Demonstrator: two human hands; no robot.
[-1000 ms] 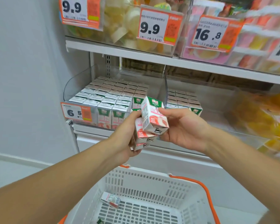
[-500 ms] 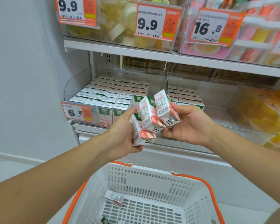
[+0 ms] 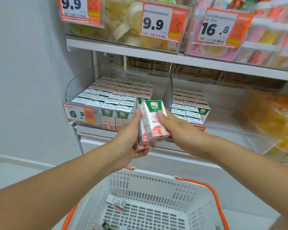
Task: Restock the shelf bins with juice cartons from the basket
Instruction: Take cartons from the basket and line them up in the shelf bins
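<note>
Both hands clamp the same small bundle of cartons (image 3: 150, 123) just in front of the shelf. Left hand (image 3: 131, 138) curls under and round the lower ones, thumb up along the side; right hand (image 3: 175, 128) grips the top carton, thumb across its face. Half a second ago those cartons were fanned out, tilted every way, one lifted clear in the right hand. Now they are squared up, green tops upward, pressed together into one tidy stack. That reads as sorting done and placing about to start.

Over on the left, the left bin (image 3: 83, 90) is packed almost solid, rows running right to the front behind the 6.5 tag (image 3: 80, 113). A narrow gap shows at its right edge, just behind the bundle. Further right, the right bin (image 3: 223, 103) holds only a short block at its left side, with bare floor beside it. My guess is that's where the stock goes.

Down below, the basket (image 3: 198, 213) is nearly spent: one loose carton (image 3: 116, 201) on its side, a few scraps of packs at the bottom edge. Task looks close to finished.
</note>
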